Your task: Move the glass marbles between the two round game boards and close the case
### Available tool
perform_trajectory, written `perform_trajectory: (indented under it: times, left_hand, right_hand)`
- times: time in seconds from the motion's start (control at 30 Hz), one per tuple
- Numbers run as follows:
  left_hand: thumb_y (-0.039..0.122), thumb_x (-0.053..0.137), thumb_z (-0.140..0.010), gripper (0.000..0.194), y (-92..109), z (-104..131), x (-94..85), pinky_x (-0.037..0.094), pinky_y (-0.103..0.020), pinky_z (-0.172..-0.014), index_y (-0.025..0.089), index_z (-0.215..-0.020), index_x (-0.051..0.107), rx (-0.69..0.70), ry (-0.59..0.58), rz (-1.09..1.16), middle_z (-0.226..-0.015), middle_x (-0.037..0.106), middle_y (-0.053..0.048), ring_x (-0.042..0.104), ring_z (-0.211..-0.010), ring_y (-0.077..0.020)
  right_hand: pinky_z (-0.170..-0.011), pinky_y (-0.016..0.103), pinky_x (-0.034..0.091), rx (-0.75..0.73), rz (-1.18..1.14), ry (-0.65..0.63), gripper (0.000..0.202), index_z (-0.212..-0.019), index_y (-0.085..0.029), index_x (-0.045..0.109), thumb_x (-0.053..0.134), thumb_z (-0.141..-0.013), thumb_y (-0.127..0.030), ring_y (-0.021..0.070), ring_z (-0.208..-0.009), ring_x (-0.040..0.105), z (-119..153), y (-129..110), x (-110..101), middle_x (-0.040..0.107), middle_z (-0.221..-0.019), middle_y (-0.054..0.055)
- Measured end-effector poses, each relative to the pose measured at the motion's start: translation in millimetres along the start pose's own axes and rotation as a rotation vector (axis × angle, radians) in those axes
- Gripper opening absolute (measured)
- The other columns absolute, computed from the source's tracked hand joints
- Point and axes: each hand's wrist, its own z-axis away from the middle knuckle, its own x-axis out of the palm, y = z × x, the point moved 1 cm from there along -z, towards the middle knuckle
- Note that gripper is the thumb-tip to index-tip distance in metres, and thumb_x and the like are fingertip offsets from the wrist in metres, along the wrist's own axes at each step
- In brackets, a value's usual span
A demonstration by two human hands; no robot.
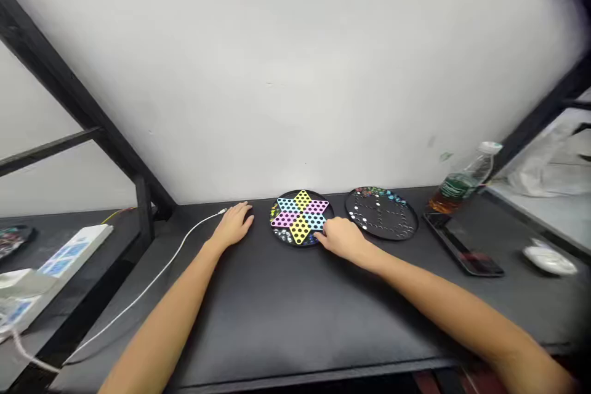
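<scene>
A round black board with a star of yellow, pink and blue points [301,217] lies at the back middle of the dark table. Glass marbles sit around its rim. At its lower right edge is my right hand [342,237], fingers curled by the blue marbles; what they hold, if anything, is hidden. My left hand [234,224] rests flat on the table to the left of the board, fingers spread, beside the end of a white cable [184,238]. A second round black board [381,217], with white pieces and coloured marbles, lies to the right.
A bottle with a green label [459,181] stands behind a black phone [462,246] on the right, with a white mouse [549,259] farther right. White power strips [69,258] lie at the left, beyond a black frame bar [144,209]. A pale wall rises behind.
</scene>
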Motion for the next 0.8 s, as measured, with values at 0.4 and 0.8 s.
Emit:
perform_trajectory:
  times: [0.4, 0.8]
  left_hand:
    - [0.044, 0.048, -0.095, 0.047, 95, 37, -14.3, 0.028, -0.053, -0.118, 0.020, -0.135, 0.050, 0.304, 0.025, 0.001, -0.146, 0.051, -0.013, 0.047, -0.135, -0.0274]
    - [0.056, 0.044, -0.095, 0.047, 153, 65, -24.2, 0.048, -0.044, -0.082, 0.014, -0.094, 0.065, 0.199, 0.107, -0.270, -0.091, 0.062, -0.013, 0.060, -0.088, -0.0288]
  right_hand:
    - [-0.073, 0.031, 0.048, -0.107, -0.029, -0.055, 0.037, -0.087, -0.015, 0.075, 0.048, -0.099, -0.037, 0.0271, -0.085, 0.071, -7, 33, 5, 0.074, -0.091, 0.015]
    - [-0.061, 0.025, 0.046, 0.049, -0.448, 0.013, 0.019, -0.066, -0.016, 0.066, 0.060, -0.083, -0.020, 0.0205, -0.068, 0.068, -21, 48, 11, 0.069, -0.067, 0.008]
